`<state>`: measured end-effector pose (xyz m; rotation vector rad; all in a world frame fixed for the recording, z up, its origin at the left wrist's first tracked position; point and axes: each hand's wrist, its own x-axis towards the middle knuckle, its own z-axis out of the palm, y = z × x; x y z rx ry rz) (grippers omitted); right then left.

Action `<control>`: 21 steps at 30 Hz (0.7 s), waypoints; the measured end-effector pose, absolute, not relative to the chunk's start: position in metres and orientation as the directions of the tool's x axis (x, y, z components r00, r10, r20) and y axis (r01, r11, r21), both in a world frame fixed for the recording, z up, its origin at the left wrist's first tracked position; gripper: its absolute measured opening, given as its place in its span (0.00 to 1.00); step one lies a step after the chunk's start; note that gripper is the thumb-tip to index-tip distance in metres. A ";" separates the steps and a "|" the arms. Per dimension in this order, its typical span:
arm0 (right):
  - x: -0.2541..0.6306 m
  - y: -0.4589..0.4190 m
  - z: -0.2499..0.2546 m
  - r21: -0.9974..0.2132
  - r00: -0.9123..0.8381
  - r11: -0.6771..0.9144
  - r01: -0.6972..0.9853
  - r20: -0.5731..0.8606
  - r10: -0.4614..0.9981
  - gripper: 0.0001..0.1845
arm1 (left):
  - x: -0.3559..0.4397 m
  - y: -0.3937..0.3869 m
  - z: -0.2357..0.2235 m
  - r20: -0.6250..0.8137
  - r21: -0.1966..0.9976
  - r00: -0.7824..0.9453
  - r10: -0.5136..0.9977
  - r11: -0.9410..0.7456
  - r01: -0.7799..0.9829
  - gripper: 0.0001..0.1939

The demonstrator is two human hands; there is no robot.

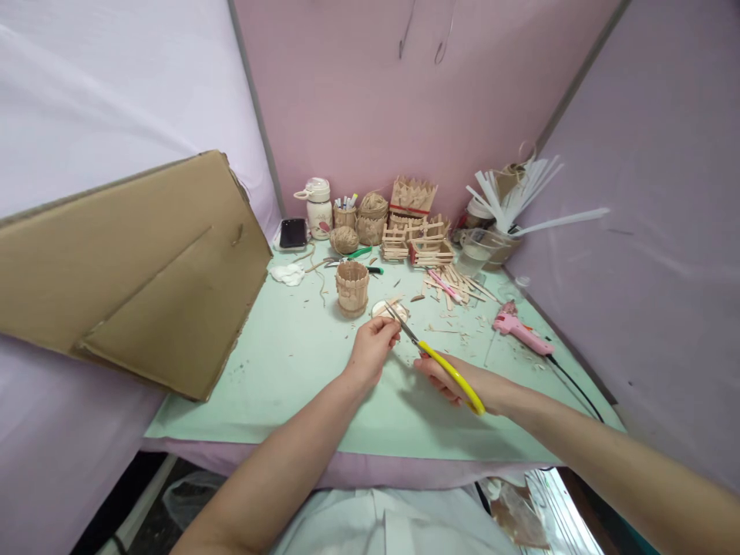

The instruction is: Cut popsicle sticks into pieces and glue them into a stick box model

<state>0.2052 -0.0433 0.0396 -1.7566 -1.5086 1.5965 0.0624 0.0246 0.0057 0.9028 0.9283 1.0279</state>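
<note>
My right hand (pixel 448 378) is wrapped around a pair of scissors (pixel 454 378) with yellow handles. Their metal blades point away and to the left, passing close by the fingertips of my left hand (pixel 373 354). The left thumb and fingers are pinched together; whatever is between them is too small to make out. Just beyond the fingertips lies a small white round dish (pixel 381 309), with pale wood pieces on or above it. A little cup made of wooden sticks (pixel 352 289) stands upright to the left of the dish.
A pink glue gun (pixel 523 330) lies at the right, near loose wooden sticks (pixel 456 285). Stick-built crates (pixel 431 250), a twine ball (pixel 344 240), a bottle (pixel 319 210) and a clear cup (pixel 474 253) line the back. A large cardboard sheet (pixel 144 270) leans at left.
</note>
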 end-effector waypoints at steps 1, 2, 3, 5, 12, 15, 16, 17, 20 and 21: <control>0.205 -0.043 0.039 -0.791 -0.183 -0.397 0.465 -0.525 0.831 0.21 | 0.062 0.025 0.006 -0.199 0.918 0.246 0.949 0.268 -0.291 0.06; 0.204 -0.042 0.039 -0.787 -0.180 -0.411 0.460 -0.536 0.825 0.21 | 0.062 0.026 0.006 -0.206 0.914 0.250 0.946 0.277 -0.295 0.06; 0.204 -0.042 0.038 -0.782 -0.176 -0.426 0.455 -0.547 0.818 0.21 | 0.061 0.026 0.006 -0.211 0.910 0.254 0.944 0.285 -0.300 0.06; 0.203 -0.040 0.039 -0.775 -0.172 -0.444 0.449 -0.563 0.808 0.21 | 0.061 0.027 0.005 -0.224 0.905 0.259 0.940 0.299 -0.303 0.05; 0.200 -0.039 0.045 -0.755 -0.211 -0.530 0.385 -0.631 0.746 0.23 | 0.060 0.032 0.003 -0.274 0.890 0.271 0.923 0.351 -0.292 0.06; 0.199 -0.038 0.046 -0.745 -0.211 -0.565 0.353 -0.652 0.728 0.24 | 0.060 0.034 0.001 -0.280 0.878 0.275 0.920 0.361 -0.314 0.07; 0.198 -0.038 0.046 -0.744 -0.208 -0.569 0.349 -0.654 0.727 0.24 | 0.061 0.034 0.000 -0.279 0.875 0.277 0.919 0.363 -0.321 0.07; 0.198 -0.037 0.045 -0.744 -0.205 -0.571 0.347 -0.654 0.728 0.24 | 0.061 0.034 0.000 -0.280 0.873 0.280 0.918 0.365 -0.324 0.07; 0.198 -0.037 0.043 -0.742 -0.194 -0.566 0.359 -0.653 0.732 0.26 | 0.061 0.035 -0.002 -0.289 0.869 0.290 0.912 0.377 -0.321 0.06; 0.198 -0.037 0.042 -0.736 -0.187 -0.564 0.373 -0.656 0.731 0.26 | 0.061 0.036 -0.002 -0.295 0.867 0.293 0.909 0.384 -0.317 0.06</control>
